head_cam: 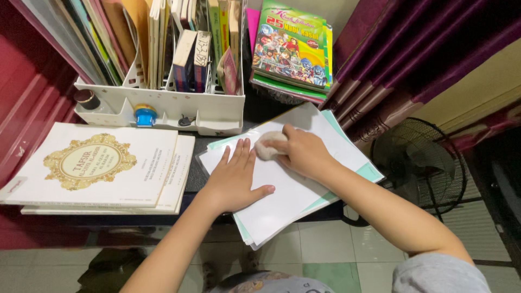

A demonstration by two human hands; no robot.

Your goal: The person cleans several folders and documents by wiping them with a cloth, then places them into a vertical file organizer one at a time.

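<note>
Right hand point(304, 153) grips pale cloth wad point(268, 145), wiping white sheet point(287, 190) at 12 o'clock edge; left hand point(234, 176) flat, holding paper. Rest of sheet prob. unwiped.

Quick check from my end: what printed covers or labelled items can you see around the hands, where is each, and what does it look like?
Large white book: flat at left, gold oval emblem on its cover.
Green picture book: leaning at upper right, cartoon figures, atop more books.
Small dark book: upright in the white organiser, pale label.
White paper stack: under both hands, blank, teal edges.
</note>
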